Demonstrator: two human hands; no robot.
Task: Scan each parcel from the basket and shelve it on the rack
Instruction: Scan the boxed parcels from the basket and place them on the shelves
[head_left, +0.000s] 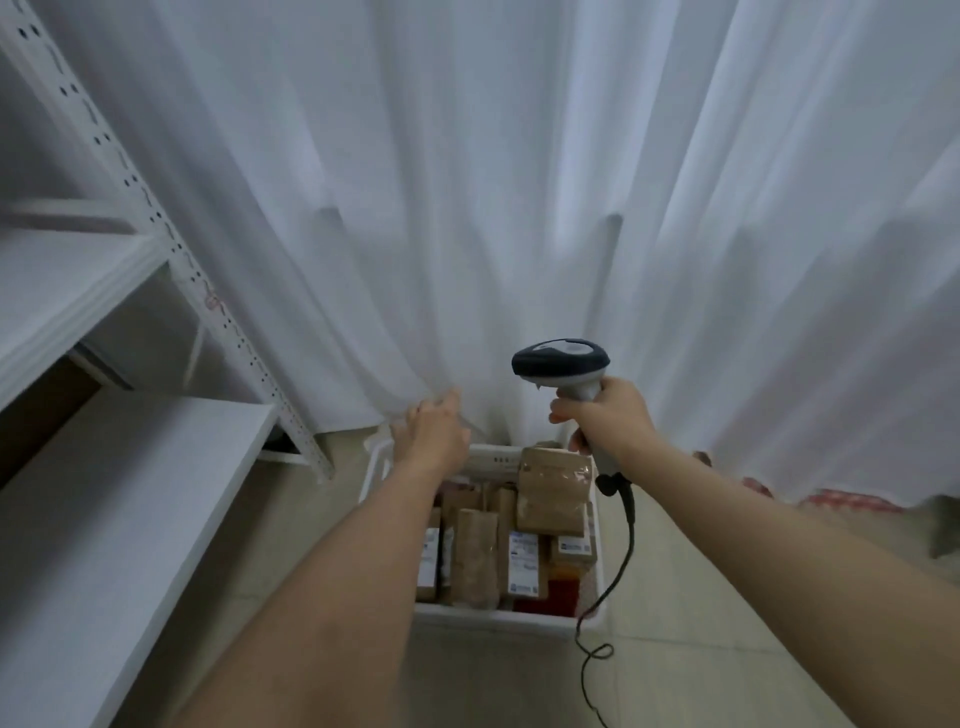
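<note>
A white basket (498, 619) stands on the floor below me, filled with several brown cardboard parcels (553, 493) bearing white labels. My right hand (605, 415) grips the handle of a grey and dark barcode scanner (561, 364), held above the basket's far right corner with its head pointing left. A black cord (621, 551) hangs from the scanner down past the basket's right side. My left hand (431, 431) is stretched out over the basket's far left corner, fingers relaxed, holding nothing. The white rack (130, 519) stands to the left.
A white curtain (519, 182) hangs straight ahead behind the basket. The rack's perforated upright (218, 312) slants down to the tiled floor (701, 623). A lower shelf and an upper shelf (62, 291) show bare white boards. Something red lies under the curtain at the right (841, 503).
</note>
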